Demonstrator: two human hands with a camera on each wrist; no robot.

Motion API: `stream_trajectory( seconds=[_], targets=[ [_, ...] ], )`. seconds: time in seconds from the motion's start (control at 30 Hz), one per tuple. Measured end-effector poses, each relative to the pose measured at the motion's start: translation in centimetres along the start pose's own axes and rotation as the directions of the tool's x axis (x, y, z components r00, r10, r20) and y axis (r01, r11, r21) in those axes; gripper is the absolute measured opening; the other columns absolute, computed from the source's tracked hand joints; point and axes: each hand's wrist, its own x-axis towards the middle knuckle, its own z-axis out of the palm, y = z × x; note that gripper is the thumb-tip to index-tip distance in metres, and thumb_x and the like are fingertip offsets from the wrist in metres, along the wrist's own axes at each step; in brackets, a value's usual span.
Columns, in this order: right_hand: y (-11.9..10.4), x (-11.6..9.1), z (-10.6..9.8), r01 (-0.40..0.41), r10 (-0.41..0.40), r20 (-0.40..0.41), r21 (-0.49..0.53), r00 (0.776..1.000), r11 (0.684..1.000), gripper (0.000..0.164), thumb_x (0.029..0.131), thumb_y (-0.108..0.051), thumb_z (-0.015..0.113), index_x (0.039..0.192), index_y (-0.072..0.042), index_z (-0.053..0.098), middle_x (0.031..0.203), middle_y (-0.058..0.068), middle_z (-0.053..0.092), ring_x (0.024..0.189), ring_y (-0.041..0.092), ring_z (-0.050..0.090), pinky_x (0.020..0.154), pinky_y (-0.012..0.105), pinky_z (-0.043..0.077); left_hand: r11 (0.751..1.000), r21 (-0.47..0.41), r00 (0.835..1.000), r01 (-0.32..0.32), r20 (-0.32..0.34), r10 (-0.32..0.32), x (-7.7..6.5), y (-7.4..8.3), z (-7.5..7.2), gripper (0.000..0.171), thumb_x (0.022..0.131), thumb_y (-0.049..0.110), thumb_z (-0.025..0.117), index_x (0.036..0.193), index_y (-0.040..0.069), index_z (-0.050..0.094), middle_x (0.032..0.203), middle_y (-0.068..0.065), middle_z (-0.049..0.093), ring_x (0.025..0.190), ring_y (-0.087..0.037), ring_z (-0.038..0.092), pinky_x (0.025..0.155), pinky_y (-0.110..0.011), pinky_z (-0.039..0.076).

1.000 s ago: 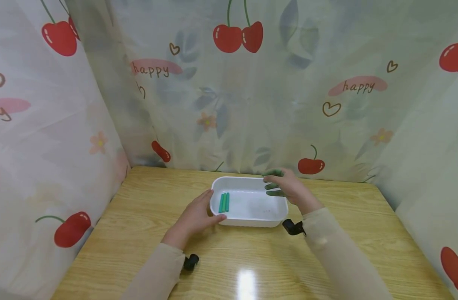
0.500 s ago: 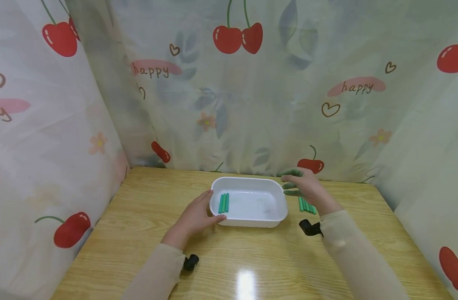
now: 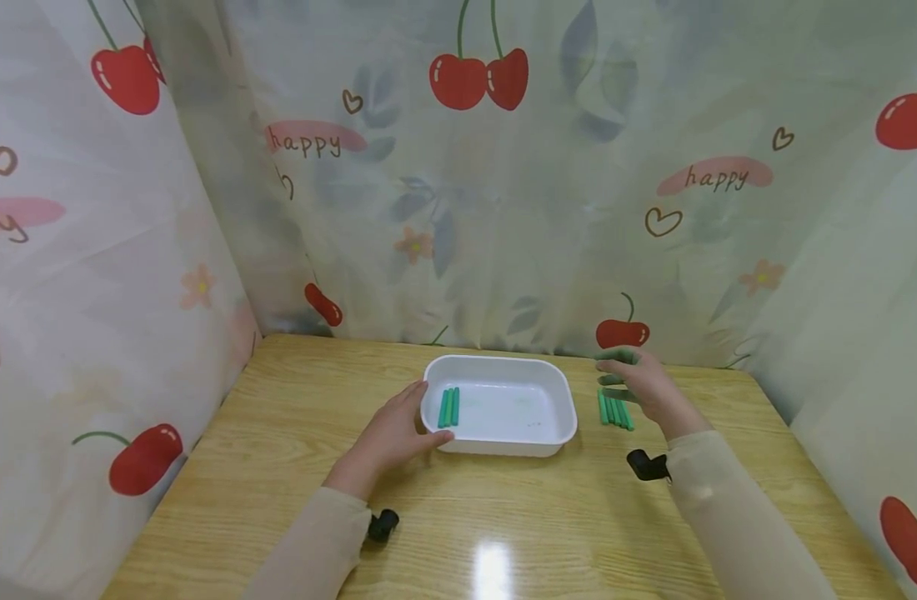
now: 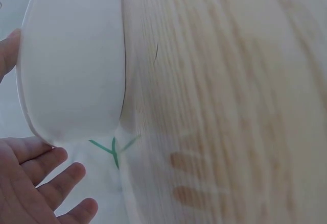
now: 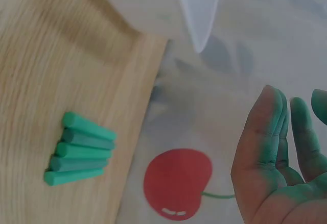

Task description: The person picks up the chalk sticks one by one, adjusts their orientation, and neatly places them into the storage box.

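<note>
A white plastic tub (image 3: 503, 446) stands on the table, with 3 green chalk sticks (image 3: 448, 407) side by side at the left end of its floor. My left hand (image 3: 391, 429) holds the tub's left end, thumb on the front rim and index finger at the far side; its other fingers spread loosely in the left wrist view. To the right of the tub, my right hand (image 3: 646, 387) is raised with fingers loosely bent and nothing between them. Green dust coats its fingers and palm. Below it, several more green chalk sticks (image 5: 82, 151) lie in a row on the wood.
The wooden table (image 3: 293, 467) runs back to a hanging curtain (image 3: 496, 200) printed with cherries, which also closes in both sides. A small black camera (image 3: 646, 465) is strapped at the right wrist, another black camera (image 3: 383, 525) at the left.
My right hand has moved right, from over the tub's right end to above the loose chalk row, which has come into view. The left hand and the tub have stayed put.
</note>
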Motion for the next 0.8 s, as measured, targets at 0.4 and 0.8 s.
stream_trajectory(
  seconds=[0.4, 0.8],
  targets=[
    [4.3, 1.4, -1.6, -0.054, 0.052, -0.055, -0.033, 0.997, 0.998, 0.053, 0.106, -0.024, 0.049, 0.146, 0.010, 0.039, 0.147, 0.031, 0.040, 0.123, 0.041, 0.053, 0.107, 0.052, 0.044, 1.000, 0.008, 1.000, 0.000, 0.003, 0.000, 0.1, -0.1, 0.1, 0.104, 0.082, 0.060, 0.076, 0.160, 0.014, 0.026, 0.164, -0.004, 0.026, 0.149, -0.030, 0.026, 0.117, -0.053, 0.029],
    [7.9, 2.7, -2.6, -0.084, 0.073, -0.113, -0.096, 0.991, 0.992, 0.051, 0.105, -0.022, 0.049, 0.144, 0.010, 0.042, 0.146, 0.032, 0.041, 0.124, 0.043, 0.049, 0.106, 0.052, 0.044, 1.000, -0.004, 1.000, 0.012, 0.008, -0.012, 0.0, 0.0, 0.0, 0.104, 0.082, 0.060, 0.076, 0.160, 0.015, 0.025, 0.164, -0.004, 0.025, 0.149, -0.030, 0.025, 0.118, -0.052, 0.028]
  ],
)
